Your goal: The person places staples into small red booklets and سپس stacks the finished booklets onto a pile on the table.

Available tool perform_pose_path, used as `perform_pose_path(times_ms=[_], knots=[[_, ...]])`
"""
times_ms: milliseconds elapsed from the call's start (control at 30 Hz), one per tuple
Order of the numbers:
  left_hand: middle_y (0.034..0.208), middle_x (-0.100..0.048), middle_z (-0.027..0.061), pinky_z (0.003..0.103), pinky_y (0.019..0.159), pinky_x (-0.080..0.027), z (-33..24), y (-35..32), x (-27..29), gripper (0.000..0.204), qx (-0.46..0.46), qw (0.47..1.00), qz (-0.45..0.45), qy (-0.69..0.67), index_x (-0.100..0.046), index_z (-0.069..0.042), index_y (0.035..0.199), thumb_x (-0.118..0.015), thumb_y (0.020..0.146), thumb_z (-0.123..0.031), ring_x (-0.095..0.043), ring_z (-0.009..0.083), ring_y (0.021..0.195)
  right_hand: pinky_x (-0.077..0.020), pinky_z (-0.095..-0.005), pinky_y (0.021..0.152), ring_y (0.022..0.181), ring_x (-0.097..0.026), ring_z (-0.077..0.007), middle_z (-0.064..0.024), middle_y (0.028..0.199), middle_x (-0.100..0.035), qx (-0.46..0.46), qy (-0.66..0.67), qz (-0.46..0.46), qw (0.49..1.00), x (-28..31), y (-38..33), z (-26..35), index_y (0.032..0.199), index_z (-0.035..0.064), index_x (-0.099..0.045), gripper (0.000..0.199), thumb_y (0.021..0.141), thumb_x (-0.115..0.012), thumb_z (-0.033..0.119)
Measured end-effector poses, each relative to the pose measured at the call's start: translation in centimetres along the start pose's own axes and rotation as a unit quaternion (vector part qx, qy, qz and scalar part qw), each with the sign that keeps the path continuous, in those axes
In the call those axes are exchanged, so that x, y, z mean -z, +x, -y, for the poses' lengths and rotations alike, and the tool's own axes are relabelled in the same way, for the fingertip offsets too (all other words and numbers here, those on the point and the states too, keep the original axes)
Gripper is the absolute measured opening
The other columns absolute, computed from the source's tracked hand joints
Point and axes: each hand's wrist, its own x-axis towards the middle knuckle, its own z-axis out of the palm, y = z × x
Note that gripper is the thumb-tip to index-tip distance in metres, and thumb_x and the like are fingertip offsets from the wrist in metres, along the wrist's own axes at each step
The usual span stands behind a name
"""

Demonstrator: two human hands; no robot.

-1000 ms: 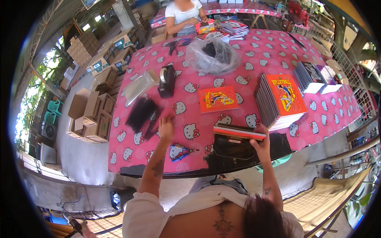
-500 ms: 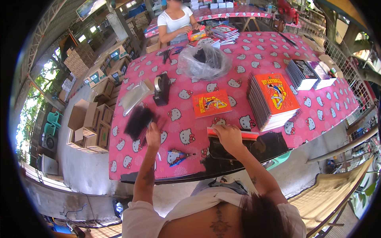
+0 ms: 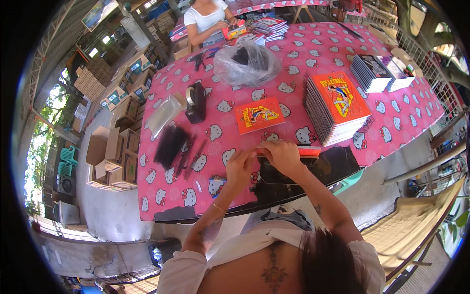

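My right hand (image 3: pixel 284 156) is closed over an orange-covered notebook (image 3: pixel 309 152), held edge-on at the table's near edge. The fingers of my left hand (image 3: pixel 239 167) are pinched together at the notebook's left end; whatever is between them is too small to make out. Left of my hands lies a bundle of thin black binding coils (image 3: pixel 170 147), with a few loose coils (image 3: pixel 188 159) beside it. Blue-handled pliers (image 3: pixel 218 185) lie partly hidden by my left arm. Another orange notebook (image 3: pixel 260 115) lies flat beyond my hands.
A tall stack of spiral-bound orange notebooks (image 3: pixel 338 108) stands to the right, darker notebook stacks (image 3: pixel 369 73) behind it. A black tape dispenser (image 3: pixel 196 104), plastic sleeves (image 3: pixel 165 116) and a bag of black coils (image 3: pixel 247 66) are farther off. Across the table, a person (image 3: pixel 208 22) handles a notebook.
My left hand has moved right, from beside the black coils to the notebook's left end. My right hand keeps its hold on the notebook. The view has shifted slightly.
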Motion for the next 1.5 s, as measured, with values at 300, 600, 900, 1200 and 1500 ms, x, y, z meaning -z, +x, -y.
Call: perform_pose_path(times_ms=[300, 600, 900, 1200, 1500], knots=[[0.092, -0.072, 0.0135, 0.033, 0.067, -0.053, 1.6, -0.1, -0.4, 0.022, -0.035, 0.998, -0.054, -0.021, -0.072, 0.001, 0.112, -0.07, 0.091, -0.003, -0.067, 0.0224, 0.077, -0.0525, -0.0425, 0.066, 0.072, -0.07, -0.0284, -0.0057, 0.083, -0.073, -0.01, -0.015, 0.014, 1.0, 0.2, 0.2, 0.3, 0.098, 0.0139, -0.072, 0.013, 0.086, -0.073, 0.02], [0.097, -0.069, 0.0127, 0.032, 0.071, -0.055, 2.0, -0.2, -1.3, 0.015, -0.046, 0.992, -0.087, -0.079, -0.07, -0.001, 0.101, -0.072, 0.086, 0.003, -0.07, 0.0229, 0.082, -0.0514, -0.0431, 0.067, 0.071, -0.069, -0.0297, -0.0068, 0.079, -0.072, -0.019, -0.019, 0.015, 1.0, 0.1, 0.3, 0.6, 0.095, 0.0126, -0.07, 0.012, 0.086, -0.073, 0.021], [0.097, -0.065, 0.0139, 0.033, 0.069, -0.055, 1.5, -0.4, -2.4, 0.014, -0.01, 0.985, -0.126, -0.117, -0.069, 0.0, 0.101, -0.073, 0.087, 0.0, -0.069, 0.0242, 0.081, -0.0521, -0.0432, 0.067, 0.072, -0.07, -0.0301, -0.0066, 0.081, -0.072, -0.043, -0.025, 0.032, 0.998, 0.0, 0.3, 0.8, 0.096, 0.0132, -0.071, 0.015, 0.086, -0.074, 0.023], [0.097, -0.069, 0.013, 0.034, 0.072, -0.053, 1.0, 0.3, -2.0, 0.015, 0.04, 0.992, -0.087, -0.082, -0.071, 0.0, 0.105, -0.071, 0.091, -0.002, -0.068, 0.0221, 0.083, -0.0533, -0.0427, 0.067, 0.073, -0.071, -0.0281, -0.0057, 0.083, -0.073, -0.021, -0.017, 0.02, 0.999, 0.2, 0.4, 0.4, 0.1, 0.0148, -0.075, 0.015, 0.086, -0.072, 0.019], [0.096, -0.069, 0.0126, 0.031, 0.069, -0.054, 0.3, 0.6, -1.4, 0.014, -0.038, 0.988, -0.091, -0.117, -0.07, 0.0, 0.1, -0.072, 0.087, 0.004, -0.068, 0.0202, 0.08, -0.0541, -0.044, 0.063, 0.068, -0.07, -0.0306, -0.0078, 0.077, -0.071, -0.026, 0.014, 0.016, 0.999, 0.4, 0.6, 0.5, 0.094, 0.0132, -0.074, 0.011, 0.085, -0.072, 0.018]])
